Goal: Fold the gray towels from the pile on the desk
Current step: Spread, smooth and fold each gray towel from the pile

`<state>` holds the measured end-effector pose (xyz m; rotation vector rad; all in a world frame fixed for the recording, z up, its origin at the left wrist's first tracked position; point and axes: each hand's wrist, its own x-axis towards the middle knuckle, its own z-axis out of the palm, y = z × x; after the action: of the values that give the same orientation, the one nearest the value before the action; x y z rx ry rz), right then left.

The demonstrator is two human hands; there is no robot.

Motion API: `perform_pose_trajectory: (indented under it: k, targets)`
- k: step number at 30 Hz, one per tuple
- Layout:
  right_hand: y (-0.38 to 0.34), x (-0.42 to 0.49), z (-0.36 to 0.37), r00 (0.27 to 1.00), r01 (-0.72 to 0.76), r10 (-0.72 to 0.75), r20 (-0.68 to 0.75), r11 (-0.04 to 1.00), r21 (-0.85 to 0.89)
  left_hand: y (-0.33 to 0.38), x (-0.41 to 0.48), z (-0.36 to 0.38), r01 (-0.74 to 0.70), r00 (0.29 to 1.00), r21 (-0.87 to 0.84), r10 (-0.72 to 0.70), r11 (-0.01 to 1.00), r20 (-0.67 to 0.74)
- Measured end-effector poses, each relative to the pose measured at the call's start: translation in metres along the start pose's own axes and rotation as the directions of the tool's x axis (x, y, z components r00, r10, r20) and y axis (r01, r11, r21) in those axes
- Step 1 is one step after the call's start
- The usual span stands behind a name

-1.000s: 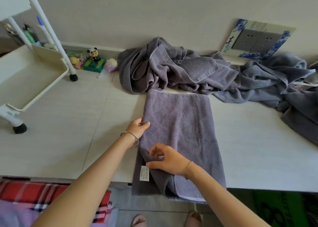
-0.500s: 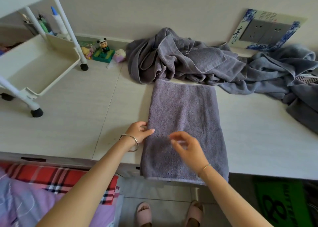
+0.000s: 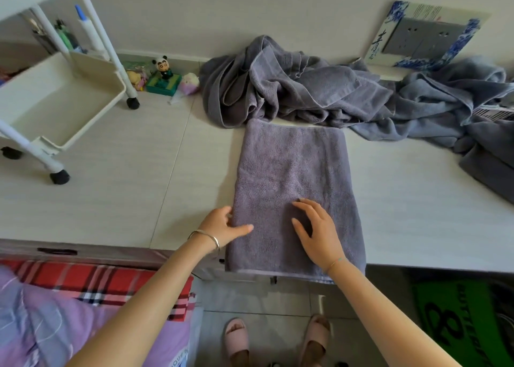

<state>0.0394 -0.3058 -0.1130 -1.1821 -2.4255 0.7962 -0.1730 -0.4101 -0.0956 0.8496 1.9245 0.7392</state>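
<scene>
- Step in hand, as I judge it: smoothing. One gray towel (image 3: pixel 294 166) lies on the desk (image 3: pixel 125 172) as a long, narrow band. It runs from the pile (image 3: pixel 306 88) at the far side to the near edge, where its end hangs a little over the lip.
- The left hand (image 3: pixel 222 226) sits at the band's left edge near the front. Its thumb is laid straight across the cloth and its fingers rest against the edge; no pinch shows.
- The right hand (image 3: pixel 317 233) lies flat on the towel just beside it, fingers spread and straight, holding nothing. The two hands are apart, with bare cloth between them.
- To do this well, I would let the left hand anchor the edge while the right palm sweeps away from it, toward the far end and the right edge. That way the faint creases in the middle go out rather than bunch.
- Check that the layers line up along both long sides before the next fold. Terry cloth likely grips itself, so a skewed layer may not slide back on its own.
- The far end touches the pile, so lifting it for a cross fold could drag loose towels along. A small pull toward the near side first would help, though more overhang could let the band slip off.
- A white cart (image 3: pixel 55 102) and small toys (image 3: pixel 164 74) stand at the left, well apart from the work.
</scene>
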Motion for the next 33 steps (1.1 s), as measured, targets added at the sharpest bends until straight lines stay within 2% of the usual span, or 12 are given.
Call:
perform_pose_trajectory:
  k: [4,7,9,11,13,15,18,22,24,28,31,33]
  targets:
    - [0.001,-0.011,0.005,1.000,0.012,-0.012,0.003,0.999,-0.046,-0.014,-0.016,0.004,-0.061,0.998,0.056,0.063,0.997,-0.020]
    - [0.001,-0.012,0.006,1.000,0.027,-0.027,-0.004,0.994,-0.105,-0.006,-0.020,0.005,-0.098,0.976,0.291,0.149,0.952,-0.158]
    - [-0.003,-0.003,0.007,0.998,0.009,-0.017,-0.062,0.992,-0.122,0.010,-0.015,0.011,-0.196,0.879,0.497,0.377,0.845,-0.294]
    - [-0.011,0.011,0.009,0.997,-0.002,-0.011,-0.081,0.988,-0.154,0.026,-0.003,0.026,-0.332,0.820,0.622,0.543,0.709,-0.181]
    - [-0.015,0.025,0.014,1.000,-0.008,0.004,-0.022,0.978,-0.208,0.030,0.013,0.042,-0.340,0.860,0.695,0.509,0.634,-0.044]
    - [-0.005,0.034,0.015,0.999,-0.035,0.046,0.029,0.956,-0.290,0.021,0.027,0.051,-0.286,0.899,0.703,0.436,0.651,-0.038]
    - [0.030,0.039,-0.002,0.993,-0.112,0.114,-0.018,0.918,-0.380,0.016,0.035,0.054,-0.210,0.939,0.722,0.342,0.659,-0.038]
    - [0.061,0.047,-0.029,0.960,-0.260,0.279,-0.016,0.874,-0.410,0.025,0.044,0.052,0.027,0.960,0.679,0.170,0.733,-0.222]
    - [0.062,0.055,-0.036,0.956,-0.284,0.292,-0.038,0.878,-0.386,0.038,0.051,0.047,0.079,0.948,0.684,0.158,0.725,-0.277]
    - [0.046,0.090,-0.035,0.986,-0.157,0.134,-0.096,0.943,-0.295,0.074,0.080,0.044,-0.167,0.885,0.783,0.441,0.599,-0.148]
    - [0.040,0.123,-0.026,0.996,-0.086,0.079,-0.034,0.939,-0.332,0.087,0.110,0.051,-0.234,0.904,0.810,0.427,0.538,-0.022]
    - [0.052,0.140,-0.022,0.996,-0.074,0.089,0.022,0.920,-0.385,0.087,0.133,0.055,-0.219,0.918,0.801,0.395,0.558,-0.024]
